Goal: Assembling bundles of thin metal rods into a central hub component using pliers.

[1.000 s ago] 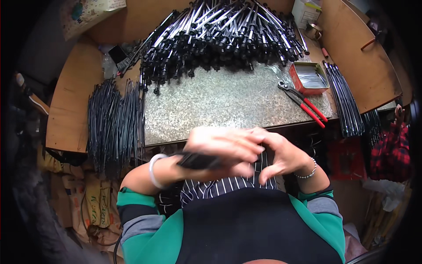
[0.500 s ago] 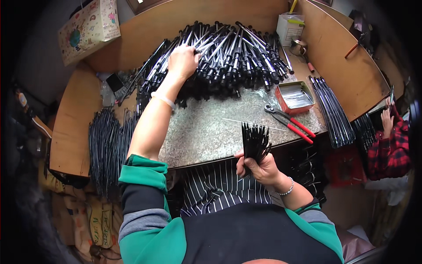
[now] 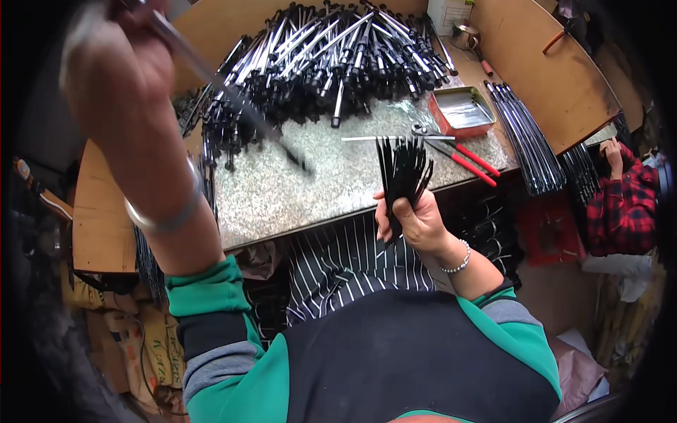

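My left hand (image 3: 123, 74) is raised high at the upper left, close to the camera and blurred. It is closed on one slim rod (image 3: 233, 95) with a silver shaft and a dark tip, slanting down to the right over the tabletop. My right hand (image 3: 421, 222) grips a bundle of thin black strips (image 3: 402, 173) at the table's front edge, their tips pointing up. Just behind those tips shows a thin pale rod (image 3: 356, 139). A large heap of silver and black rods (image 3: 338, 60) covers the back of the table.
Red-handled pliers (image 3: 474, 162) lie beside a red tin (image 3: 462, 116) right of centre. Black tubes (image 3: 523, 137) hang over the right table edge. Curved wooden panels (image 3: 550, 70) wall the table. A person in a checked sleeve (image 3: 624, 204) sits at far right.
My left hand has lifted from the heap toward the upper left, bringing a rod out with it. My right hand still holds the bundle. The whole view has shifted a little.
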`<state>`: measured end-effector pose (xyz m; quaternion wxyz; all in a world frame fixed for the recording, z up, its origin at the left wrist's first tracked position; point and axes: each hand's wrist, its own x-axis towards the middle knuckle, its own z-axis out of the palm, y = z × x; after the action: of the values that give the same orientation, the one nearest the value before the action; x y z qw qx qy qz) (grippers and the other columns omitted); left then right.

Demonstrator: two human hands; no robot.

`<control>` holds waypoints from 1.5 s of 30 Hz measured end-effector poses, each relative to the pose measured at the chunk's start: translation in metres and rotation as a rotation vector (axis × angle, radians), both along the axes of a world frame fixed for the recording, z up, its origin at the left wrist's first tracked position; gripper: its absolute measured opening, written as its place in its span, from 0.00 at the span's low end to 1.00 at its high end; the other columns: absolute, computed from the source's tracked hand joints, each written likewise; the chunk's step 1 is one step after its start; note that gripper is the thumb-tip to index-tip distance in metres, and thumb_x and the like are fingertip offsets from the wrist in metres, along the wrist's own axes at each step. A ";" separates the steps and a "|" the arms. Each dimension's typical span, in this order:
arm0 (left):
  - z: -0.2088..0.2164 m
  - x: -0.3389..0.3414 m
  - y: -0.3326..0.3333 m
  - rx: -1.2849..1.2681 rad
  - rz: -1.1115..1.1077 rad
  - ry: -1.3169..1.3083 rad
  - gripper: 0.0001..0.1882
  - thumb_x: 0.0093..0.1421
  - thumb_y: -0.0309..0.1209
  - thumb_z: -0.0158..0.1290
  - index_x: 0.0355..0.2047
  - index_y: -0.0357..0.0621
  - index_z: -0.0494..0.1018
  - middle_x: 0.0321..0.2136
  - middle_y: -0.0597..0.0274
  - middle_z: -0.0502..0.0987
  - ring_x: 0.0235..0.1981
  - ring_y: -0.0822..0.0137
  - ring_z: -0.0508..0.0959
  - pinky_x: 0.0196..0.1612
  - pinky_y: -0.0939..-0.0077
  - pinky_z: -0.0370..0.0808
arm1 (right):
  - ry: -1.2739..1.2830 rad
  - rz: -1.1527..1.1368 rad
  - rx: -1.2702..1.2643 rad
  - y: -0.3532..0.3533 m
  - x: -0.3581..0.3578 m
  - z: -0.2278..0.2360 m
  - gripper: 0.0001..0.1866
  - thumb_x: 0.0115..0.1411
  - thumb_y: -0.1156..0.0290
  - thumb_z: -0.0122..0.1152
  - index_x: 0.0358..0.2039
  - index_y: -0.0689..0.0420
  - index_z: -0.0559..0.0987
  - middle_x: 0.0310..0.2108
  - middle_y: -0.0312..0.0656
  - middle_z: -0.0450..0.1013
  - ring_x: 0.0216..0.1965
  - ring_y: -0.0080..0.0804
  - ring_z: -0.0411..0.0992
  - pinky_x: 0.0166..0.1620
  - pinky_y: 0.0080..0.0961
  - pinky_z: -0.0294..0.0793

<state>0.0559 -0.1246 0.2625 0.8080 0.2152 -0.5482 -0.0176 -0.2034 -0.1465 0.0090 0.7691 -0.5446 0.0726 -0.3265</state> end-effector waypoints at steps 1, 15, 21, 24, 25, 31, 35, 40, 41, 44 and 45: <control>-0.030 -0.015 0.001 0.182 -0.104 -0.038 0.10 0.60 0.30 0.48 0.39 0.38 0.71 0.30 0.56 0.75 0.25 0.71 0.75 0.25 0.84 0.71 | -0.027 -0.014 -0.003 -0.001 -0.003 -0.001 0.17 0.62 0.60 0.47 0.40 0.62 0.68 0.20 0.37 0.68 0.21 0.19 0.68 0.25 0.13 0.69; -0.171 -0.079 0.064 0.544 -0.674 0.451 0.22 0.62 0.33 0.45 0.55 0.39 0.59 0.39 0.51 0.73 0.39 0.63 0.76 0.36 0.75 0.78 | 0.032 -0.016 -0.060 0.030 0.022 0.019 0.21 0.60 0.54 0.49 0.34 0.64 0.69 0.23 0.41 0.69 0.21 0.25 0.69 0.24 0.20 0.72; -0.172 -0.085 0.065 0.549 -0.586 0.474 0.22 0.64 0.35 0.41 0.56 0.41 0.56 0.41 0.47 0.73 0.41 0.60 0.77 0.41 0.69 0.77 | 0.013 0.000 -0.079 0.029 0.029 0.025 0.23 0.59 0.51 0.49 0.33 0.64 0.68 0.25 0.41 0.66 0.21 0.23 0.68 0.21 0.20 0.73; -0.176 -0.088 0.062 0.511 -0.604 0.482 0.21 0.64 0.33 0.41 0.56 0.42 0.57 0.41 0.47 0.73 0.41 0.61 0.76 0.42 0.69 0.77 | 0.021 -0.005 -0.120 0.032 0.036 0.030 0.24 0.59 0.51 0.49 0.33 0.64 0.68 0.24 0.41 0.66 0.19 0.23 0.68 0.21 0.20 0.73; -0.178 -0.089 0.062 0.489 -0.609 0.482 0.21 0.63 0.32 0.42 0.56 0.42 0.57 0.41 0.48 0.73 0.41 0.62 0.76 0.42 0.69 0.77 | 0.037 -0.006 -0.103 0.033 0.037 0.031 0.24 0.59 0.51 0.48 0.34 0.64 0.68 0.22 0.40 0.66 0.18 0.23 0.68 0.21 0.20 0.73; -0.186 -0.087 0.060 0.443 -0.534 0.480 0.20 0.62 0.26 0.45 0.55 0.41 0.60 0.40 0.50 0.74 0.40 0.65 0.76 0.42 0.72 0.76 | 0.036 0.049 -0.101 0.032 0.038 0.027 0.23 0.59 0.51 0.48 0.34 0.64 0.69 0.22 0.39 0.67 0.18 0.22 0.68 0.20 0.20 0.73; -0.184 -0.092 0.060 0.434 -0.548 0.570 0.20 0.60 0.23 0.45 0.54 0.40 0.62 0.40 0.52 0.74 0.39 0.67 0.76 0.42 0.74 0.76 | 0.047 0.027 -0.094 0.032 0.038 0.026 0.23 0.59 0.51 0.48 0.35 0.64 0.70 0.22 0.39 0.67 0.18 0.22 0.68 0.20 0.19 0.73; -0.186 -0.093 0.060 0.408 -0.548 0.583 0.21 0.60 0.21 0.45 0.54 0.38 0.60 0.40 0.55 0.74 0.39 0.68 0.76 0.42 0.76 0.76 | 0.049 0.024 -0.084 0.031 0.039 0.024 0.23 0.60 0.52 0.48 0.36 0.64 0.70 0.22 0.39 0.68 0.18 0.22 0.68 0.20 0.19 0.72; -0.185 -0.094 0.061 0.410 -0.558 0.600 0.21 0.60 0.20 0.45 0.54 0.38 0.60 0.40 0.55 0.74 0.39 0.68 0.76 0.42 0.76 0.76 | 0.049 0.030 -0.083 0.031 0.039 0.024 0.23 0.60 0.52 0.47 0.36 0.64 0.70 0.22 0.39 0.68 0.18 0.22 0.68 0.20 0.19 0.72; -0.185 -0.096 0.059 0.417 -0.571 0.620 0.21 0.59 0.20 0.45 0.54 0.37 0.60 0.40 0.56 0.73 0.39 0.69 0.76 0.41 0.77 0.76 | 0.056 0.017 -0.063 0.031 0.039 0.024 0.23 0.60 0.52 0.47 0.36 0.64 0.70 0.21 0.39 0.68 0.17 0.22 0.68 0.20 0.19 0.72; -0.185 -0.097 0.059 0.421 -0.571 0.621 0.21 0.59 0.20 0.46 0.54 0.37 0.61 0.40 0.56 0.73 0.38 0.70 0.76 0.41 0.77 0.76 | 0.058 0.011 -0.053 0.031 0.039 0.023 0.23 0.60 0.52 0.47 0.36 0.64 0.70 0.21 0.39 0.68 0.17 0.22 0.68 0.20 0.19 0.72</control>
<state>-0.0411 -0.0659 0.0779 0.8353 0.1998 -0.3024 -0.4134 -0.1641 -0.1155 0.0324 0.7537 -0.5744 0.0833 -0.3083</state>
